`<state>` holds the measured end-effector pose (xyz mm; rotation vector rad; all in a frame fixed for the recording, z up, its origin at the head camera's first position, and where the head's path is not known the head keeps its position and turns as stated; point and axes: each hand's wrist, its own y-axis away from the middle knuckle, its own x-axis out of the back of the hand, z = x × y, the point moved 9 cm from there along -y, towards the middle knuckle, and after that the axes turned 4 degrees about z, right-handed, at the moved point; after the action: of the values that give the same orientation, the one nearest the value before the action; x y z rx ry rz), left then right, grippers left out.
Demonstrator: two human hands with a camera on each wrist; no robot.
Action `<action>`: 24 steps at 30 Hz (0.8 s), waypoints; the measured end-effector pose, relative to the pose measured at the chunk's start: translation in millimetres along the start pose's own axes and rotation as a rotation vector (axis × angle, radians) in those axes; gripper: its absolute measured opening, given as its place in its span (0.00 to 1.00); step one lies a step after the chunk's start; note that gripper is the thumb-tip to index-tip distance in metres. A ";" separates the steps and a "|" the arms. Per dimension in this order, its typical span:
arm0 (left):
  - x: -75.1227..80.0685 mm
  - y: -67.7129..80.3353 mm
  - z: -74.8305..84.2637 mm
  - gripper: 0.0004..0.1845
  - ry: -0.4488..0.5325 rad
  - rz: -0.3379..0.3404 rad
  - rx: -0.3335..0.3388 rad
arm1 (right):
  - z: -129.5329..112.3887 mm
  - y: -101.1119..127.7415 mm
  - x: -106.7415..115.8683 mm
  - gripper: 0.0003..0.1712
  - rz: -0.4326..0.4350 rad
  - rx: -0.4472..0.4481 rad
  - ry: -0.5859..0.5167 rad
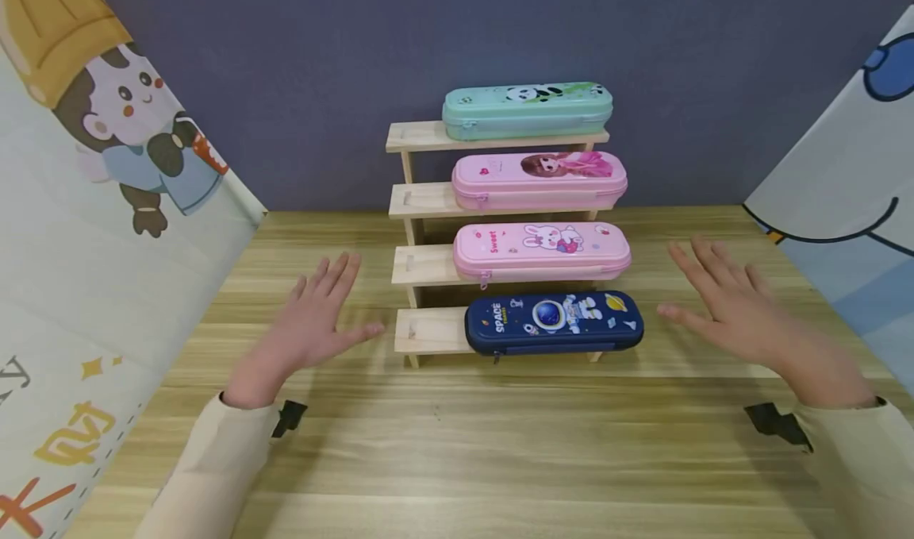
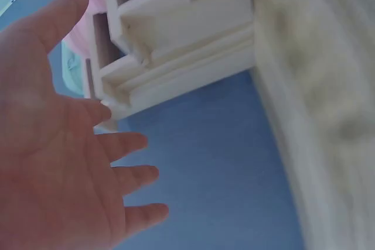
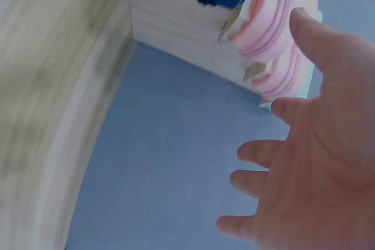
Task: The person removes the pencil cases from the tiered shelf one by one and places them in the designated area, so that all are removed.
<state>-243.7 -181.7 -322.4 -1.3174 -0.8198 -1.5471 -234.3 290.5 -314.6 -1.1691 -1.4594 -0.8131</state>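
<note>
A stepped wooden rack (image 1: 421,265) stands on the table with one zippered pencil case per tier. From top to bottom lie a mint panda case (image 1: 528,112), a pink case with a girl (image 1: 493,182), a pink "Sweet" rabbit case (image 1: 507,253) and a navy "SPACE" astronaut case (image 1: 514,325). To the rack's left, my left hand (image 1: 307,321) spreads its fingers and holds nothing. On the right side my right hand (image 1: 743,309) is likewise spread, apart from the cases. Both wrist views show bare palms, the left hand (image 2: 58,150) and the right hand (image 3: 322,150).
The wood-grain table (image 1: 443,452) extends in front of the rack. A dark blue wall (image 1: 321,71) rises behind it. Printed cartoon panels flank both sides, the left panel (image 1: 64,245) and the right panel (image 1: 835,182).
</note>
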 end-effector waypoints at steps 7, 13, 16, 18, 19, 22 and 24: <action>-15.0 4.8 -0.1 0.54 0.170 0.031 -0.034 | -13.5 12.8 -6.7 0.56 0.013 0.080 -0.088; -34.5 8.5 -5.4 0.52 0.363 0.005 -0.021 | -21.6 18.9 -14.0 0.55 0.022 0.130 -0.201; -43.1 10.6 -6.6 0.51 0.448 -0.009 -0.020 | -26.5 21.0 -18.4 0.54 0.007 0.146 -0.307; -47.3 11.7 -6.1 0.50 0.514 -0.012 -0.032 | -30.0 21.7 -22.0 0.54 -0.006 0.155 -0.360; -49.5 12.1 -5.8 0.50 0.550 -0.019 -0.032 | -31.6 21.6 -23.2 0.53 -0.007 0.160 -0.380; -55.6 12.9 -4.8 0.48 0.629 -0.039 -0.034 | -35.9 20.7 -27.4 0.51 0.013 0.189 -0.395; -59.7 12.7 -4.8 0.47 0.661 -0.054 -0.026 | -37.3 19.3 -30.7 0.49 0.030 0.204 -0.406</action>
<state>-233.0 -177.6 -382.5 -0.7178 -0.4134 -1.8806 -205.3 254.2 -338.0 -1.2415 -1.8029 -0.4051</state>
